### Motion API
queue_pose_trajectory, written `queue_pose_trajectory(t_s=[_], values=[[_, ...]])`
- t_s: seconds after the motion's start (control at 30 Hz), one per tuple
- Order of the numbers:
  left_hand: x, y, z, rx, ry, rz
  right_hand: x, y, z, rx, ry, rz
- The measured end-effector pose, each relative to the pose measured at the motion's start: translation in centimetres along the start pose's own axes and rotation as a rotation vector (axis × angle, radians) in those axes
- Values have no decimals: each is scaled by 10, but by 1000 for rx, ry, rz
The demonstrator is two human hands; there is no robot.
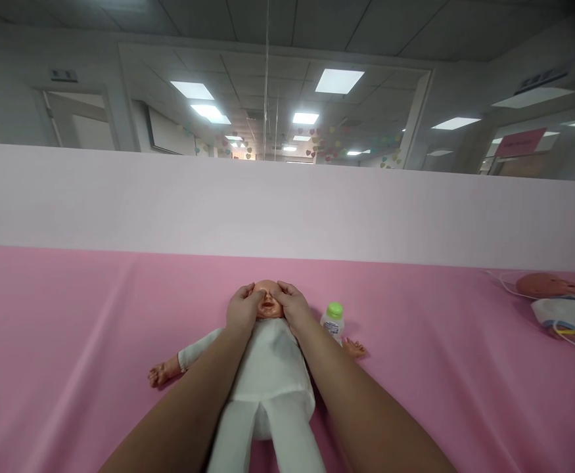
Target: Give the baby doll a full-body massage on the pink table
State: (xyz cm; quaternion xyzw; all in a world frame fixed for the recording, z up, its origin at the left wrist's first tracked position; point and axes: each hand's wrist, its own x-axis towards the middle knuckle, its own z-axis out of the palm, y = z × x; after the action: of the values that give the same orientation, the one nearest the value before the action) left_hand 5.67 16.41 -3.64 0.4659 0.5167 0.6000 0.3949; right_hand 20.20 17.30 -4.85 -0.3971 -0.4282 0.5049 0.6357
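A baby doll (280,368) in white clothes lies on its back on the pink sheet, its arms spread to the sides. My left hand (244,309) cups the left side of the doll's head (269,305), the thumb resting on the face by the eye. On the opposite side, my right hand (292,305) wraps round the head in the same way, thumb near the other eye. Fingertips curl behind the head and are partly hidden. Beside the doll's right-hand arm stands a small bottle (333,320) with a green cap, partly covered by my right forearm.
Pink sheeting (70,328) covers the table, with a pale upright panel (287,210) along its back. At the far right lies another doll (548,286) with white and blue cloth and thin tubing. Beyond the panel are glass, doors and ceiling lights.
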Motion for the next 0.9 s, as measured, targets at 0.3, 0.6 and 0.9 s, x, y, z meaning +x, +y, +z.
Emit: queue_pose_trajectory(t_s=[0.3,0.6,0.9], values=[[2,5,4,105,57,-12,3,1,1,-64,45,-36],[11,-7,3,-8,83,-61,7,5,1,17,55,13],[2,-1,1,-46,44,-18,1,0,-1,30,-31,-5]])
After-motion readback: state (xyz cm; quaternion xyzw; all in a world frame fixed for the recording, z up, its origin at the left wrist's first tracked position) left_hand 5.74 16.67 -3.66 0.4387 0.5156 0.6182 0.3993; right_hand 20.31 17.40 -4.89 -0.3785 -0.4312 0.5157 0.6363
